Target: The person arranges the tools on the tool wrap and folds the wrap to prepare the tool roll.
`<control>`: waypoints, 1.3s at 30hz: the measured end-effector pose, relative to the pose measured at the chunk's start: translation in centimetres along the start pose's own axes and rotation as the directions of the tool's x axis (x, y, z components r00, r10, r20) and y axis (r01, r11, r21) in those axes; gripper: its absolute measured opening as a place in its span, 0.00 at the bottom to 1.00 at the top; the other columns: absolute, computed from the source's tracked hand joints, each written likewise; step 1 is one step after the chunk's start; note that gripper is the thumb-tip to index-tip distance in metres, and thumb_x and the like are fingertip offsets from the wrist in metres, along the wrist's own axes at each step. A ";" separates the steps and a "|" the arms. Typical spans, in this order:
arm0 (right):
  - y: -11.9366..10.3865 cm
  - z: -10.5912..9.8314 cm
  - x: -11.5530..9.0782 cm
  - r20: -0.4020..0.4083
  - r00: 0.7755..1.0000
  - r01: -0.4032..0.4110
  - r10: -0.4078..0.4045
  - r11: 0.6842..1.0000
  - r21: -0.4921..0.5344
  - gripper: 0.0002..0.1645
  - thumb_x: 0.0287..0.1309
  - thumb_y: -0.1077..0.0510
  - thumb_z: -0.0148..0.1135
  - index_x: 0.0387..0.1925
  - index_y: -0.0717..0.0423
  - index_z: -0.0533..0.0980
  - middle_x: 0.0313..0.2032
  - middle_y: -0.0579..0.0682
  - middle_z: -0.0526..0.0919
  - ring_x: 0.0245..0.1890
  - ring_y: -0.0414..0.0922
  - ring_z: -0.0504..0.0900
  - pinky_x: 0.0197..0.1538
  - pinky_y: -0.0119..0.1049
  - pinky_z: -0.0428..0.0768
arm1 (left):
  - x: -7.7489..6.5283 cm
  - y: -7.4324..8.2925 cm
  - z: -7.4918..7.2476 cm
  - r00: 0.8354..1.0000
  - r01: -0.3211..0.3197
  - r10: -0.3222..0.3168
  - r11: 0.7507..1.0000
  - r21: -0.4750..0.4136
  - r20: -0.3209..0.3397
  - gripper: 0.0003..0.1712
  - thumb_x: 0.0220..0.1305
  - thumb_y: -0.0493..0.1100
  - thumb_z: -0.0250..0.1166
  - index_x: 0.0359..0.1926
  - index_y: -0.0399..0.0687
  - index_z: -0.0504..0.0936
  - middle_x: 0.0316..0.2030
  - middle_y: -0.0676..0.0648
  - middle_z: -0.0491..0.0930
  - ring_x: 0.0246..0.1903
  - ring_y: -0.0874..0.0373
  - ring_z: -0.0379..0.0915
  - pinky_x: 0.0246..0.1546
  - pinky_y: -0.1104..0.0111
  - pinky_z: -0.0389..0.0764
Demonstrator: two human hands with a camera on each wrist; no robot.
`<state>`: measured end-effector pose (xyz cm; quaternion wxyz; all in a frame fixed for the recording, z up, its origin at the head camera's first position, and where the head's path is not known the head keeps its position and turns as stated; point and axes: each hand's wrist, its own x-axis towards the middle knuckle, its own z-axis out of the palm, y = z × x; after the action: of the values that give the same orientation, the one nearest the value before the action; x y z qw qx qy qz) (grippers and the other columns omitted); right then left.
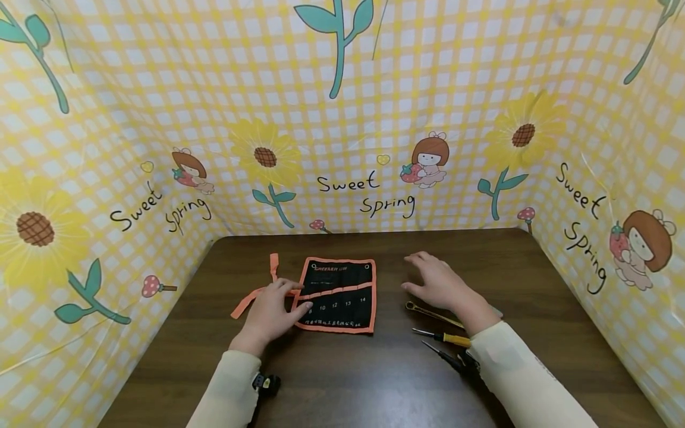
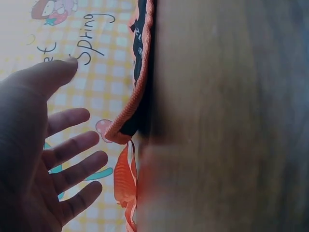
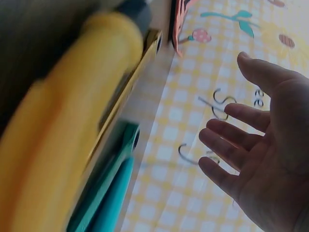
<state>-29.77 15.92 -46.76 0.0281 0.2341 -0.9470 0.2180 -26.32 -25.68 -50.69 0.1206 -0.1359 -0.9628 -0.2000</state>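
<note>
A black tool pouch with orange trim and numbered pockets lies flat on the table. My left hand is at its left edge with fingers spread; in the left wrist view the hand appears apart from the pouch. An orange tie strap trails off to the left. My right hand hovers right of the pouch, fingers loosely extended, holding nothing. Beneath and in front of it lie a yellow wrench, a yellow-handled screwdriver and a dark, slim-tipped tool, partly hidden by the sleeve.
Green and teal tools show beside the yellow handle in the right wrist view. A brown wooden table bears everything. Yellow checked cloth walls off its back and both sides.
</note>
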 end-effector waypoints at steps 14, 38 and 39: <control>-3.7 2.8 2.3 0.147 0.988 0.058 -0.046 0.995 -0.078 0.41 0.68 0.43 0.70 0.73 0.58 0.71 0.69 0.58 0.73 0.67 0.57 0.74 0.67 0.58 0.70 | -0.9 0.3 0.6 0.999 -0.017 0.016 1.000 0.026 0.039 0.27 0.64 0.63 0.74 0.57 0.54 0.87 0.52 0.49 0.80 0.43 0.52 0.78 0.46 0.52 0.80; -5.6 4.9 5.4 0.320 0.945 0.126 -0.065 0.977 -0.175 0.32 0.66 0.49 0.74 0.68 0.52 0.78 0.72 0.56 0.72 0.72 0.55 0.70 0.70 0.60 0.67 | -1.5 0.8 1.1 0.993 -0.057 0.045 0.993 0.102 0.113 0.22 0.57 0.61 0.79 0.47 0.59 0.89 0.47 0.53 0.78 0.52 0.50 0.75 0.58 0.49 0.76; -5.5 5.0 5.5 0.326 0.944 0.123 -0.059 0.976 -0.178 0.32 0.66 0.48 0.74 0.68 0.51 0.78 0.72 0.56 0.71 0.72 0.55 0.69 0.70 0.60 0.67 | -1.5 0.8 1.1 0.993 -0.059 0.048 0.993 0.099 0.112 0.21 0.57 0.61 0.79 0.47 0.59 0.89 0.46 0.53 0.78 0.52 0.50 0.75 0.58 0.49 0.76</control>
<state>-31.93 7.00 -48.17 -0.0923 0.3060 -0.9440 0.0815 -24.89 -24.81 -51.81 0.0798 -0.1661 -0.9729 -0.1394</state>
